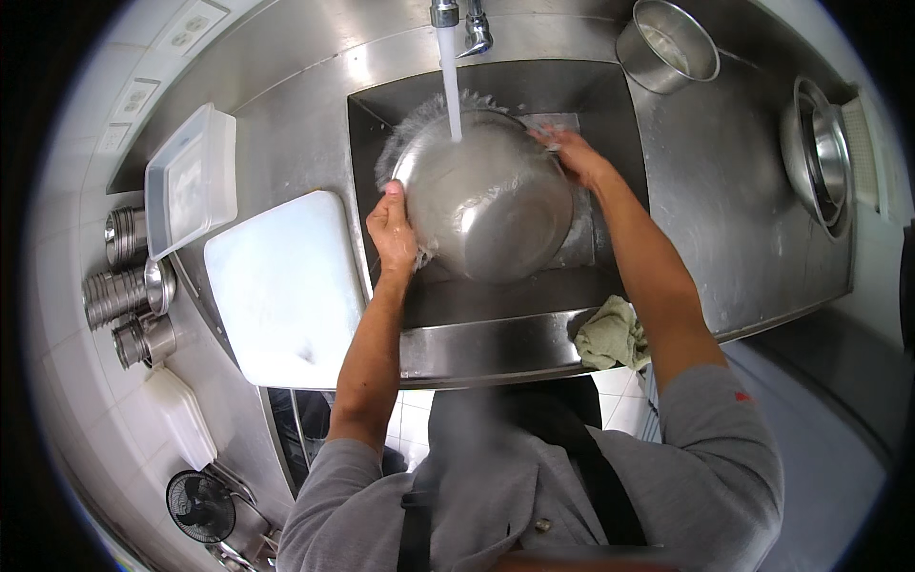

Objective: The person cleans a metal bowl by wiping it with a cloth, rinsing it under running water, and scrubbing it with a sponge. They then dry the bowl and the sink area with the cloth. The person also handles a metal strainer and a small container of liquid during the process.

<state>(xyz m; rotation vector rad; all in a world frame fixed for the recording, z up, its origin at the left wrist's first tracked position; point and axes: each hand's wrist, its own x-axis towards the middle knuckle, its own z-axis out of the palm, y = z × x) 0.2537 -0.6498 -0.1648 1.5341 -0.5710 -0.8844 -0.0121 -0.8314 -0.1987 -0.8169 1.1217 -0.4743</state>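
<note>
A large stainless steel bowl [493, 207] is tipped in the sink [443, 300], its rounded outside facing up toward me. Water from the faucet [444, 14] runs onto the bowl's upper part and sprays off its far left edge. My left hand [393, 229] grips the bowl's left side, thumb pointing up. At the upper right, my right hand [572, 154] rests against the bowl's edge with fingers stretched out; whether it grips the rim is hard to see. The inside of the bowl is hidden.
Left of the sink lie a white cutting board [286, 293] and a clear plastic tub [193, 182]. A crumpled green cloth [611, 334] sits on the front ledge. A steel pot [661, 57] stands back right; nested bowls [818, 157] lean at far right.
</note>
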